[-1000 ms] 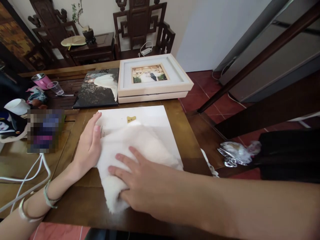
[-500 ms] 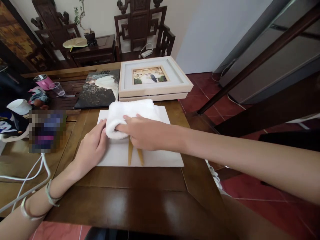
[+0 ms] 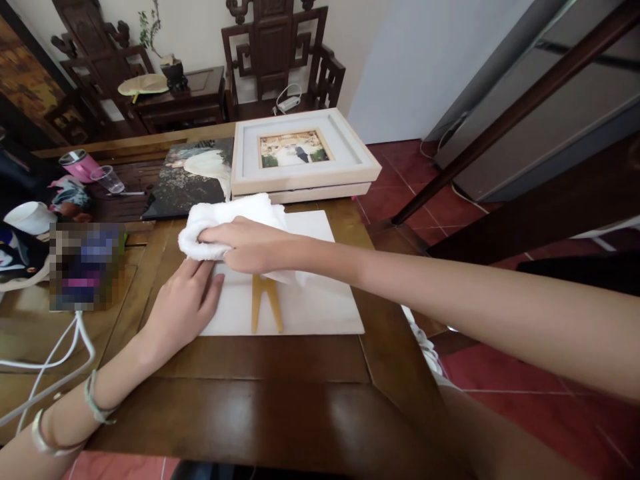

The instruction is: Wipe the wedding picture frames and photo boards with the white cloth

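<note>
My right hand (image 3: 247, 241) grips a folded white towel (image 3: 225, 211) and presses it onto the upper left of a flat white panel (image 3: 320, 303). Some of its fingers are tucked into the towel's fold. Below the towel shows a golden inverted-V shape (image 3: 266, 310) on the panel; its upper end is covered by the hand and towel. My left hand (image 3: 187, 297) lies flat with extended fingers over the panel's left edge, its fingertips close to the towel. It holds nothing.
Behind the panel, a pale framed picture (image 3: 293, 150) lies on the wooden table (image 3: 280, 413), beside a dark photo board (image 3: 187, 180). A pink mug (image 3: 80, 167), a clear cup (image 3: 109, 180), a white cup (image 3: 30, 217) and white cables (image 3: 83, 340) occupy the left side.
My right hand has slid the towel left, past the panel's left edge, uncovering more of the golden shape. My left hand has shifted slightly down and stays on the panel's edge.
</note>
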Motion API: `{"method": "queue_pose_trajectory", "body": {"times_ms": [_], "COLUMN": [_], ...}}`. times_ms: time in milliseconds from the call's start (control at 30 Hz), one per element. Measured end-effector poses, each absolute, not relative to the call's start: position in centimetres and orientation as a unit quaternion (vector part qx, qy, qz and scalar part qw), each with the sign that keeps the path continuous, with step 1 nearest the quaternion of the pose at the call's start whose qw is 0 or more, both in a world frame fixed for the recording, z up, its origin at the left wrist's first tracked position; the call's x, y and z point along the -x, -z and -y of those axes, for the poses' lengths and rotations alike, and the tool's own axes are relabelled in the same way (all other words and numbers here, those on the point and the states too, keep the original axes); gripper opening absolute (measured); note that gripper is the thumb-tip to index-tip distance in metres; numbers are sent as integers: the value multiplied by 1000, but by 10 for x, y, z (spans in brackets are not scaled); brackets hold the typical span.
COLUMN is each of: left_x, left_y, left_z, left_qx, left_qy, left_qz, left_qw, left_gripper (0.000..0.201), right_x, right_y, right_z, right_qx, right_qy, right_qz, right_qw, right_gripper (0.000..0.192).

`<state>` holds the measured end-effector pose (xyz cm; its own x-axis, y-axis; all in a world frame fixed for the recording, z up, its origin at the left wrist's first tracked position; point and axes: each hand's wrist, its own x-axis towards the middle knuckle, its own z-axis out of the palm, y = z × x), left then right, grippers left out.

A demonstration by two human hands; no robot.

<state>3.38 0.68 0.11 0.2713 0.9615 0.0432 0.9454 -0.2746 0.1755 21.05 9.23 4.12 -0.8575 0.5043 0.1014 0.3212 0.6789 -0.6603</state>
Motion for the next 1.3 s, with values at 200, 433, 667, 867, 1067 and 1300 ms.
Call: {"method": "queue_pose_trajectory", "body": {"times_ms": [200,433,667,867,1067,1300], "left_x": [-30,-29,-27,-20,-16,-16], "left_y": [4,6,8,14,4,-9], "left_z": [-9,-9,-10,-14,-19,-27], "left_qx": [-809,-806,-807,-784,-705,-519], "left_qy": [-87,-80,-115,-143,-217,-438], "left_qz": [-581,-587,-578,-603,-650,-621], "left_qw": [29,23,34,27,183,392], "left_gripper": [52,54,50,57,53,35], "right_x": [-249,-319,-311,-318,-329,-326], "right_y": [-59,-45,-31,-44,-19,-21], "right_z": [-95,-65,50,37,-28,-29], "right_qx": [305,423,344,366,418,389], "right_qy": [-257,-198,-156,-202,-174,-184], "right_qz": [915,884,926,909,891,902], "right_qw": [63,10,-10,-5,22,40], "right_gripper": [27,42,53,63,59,54]}}
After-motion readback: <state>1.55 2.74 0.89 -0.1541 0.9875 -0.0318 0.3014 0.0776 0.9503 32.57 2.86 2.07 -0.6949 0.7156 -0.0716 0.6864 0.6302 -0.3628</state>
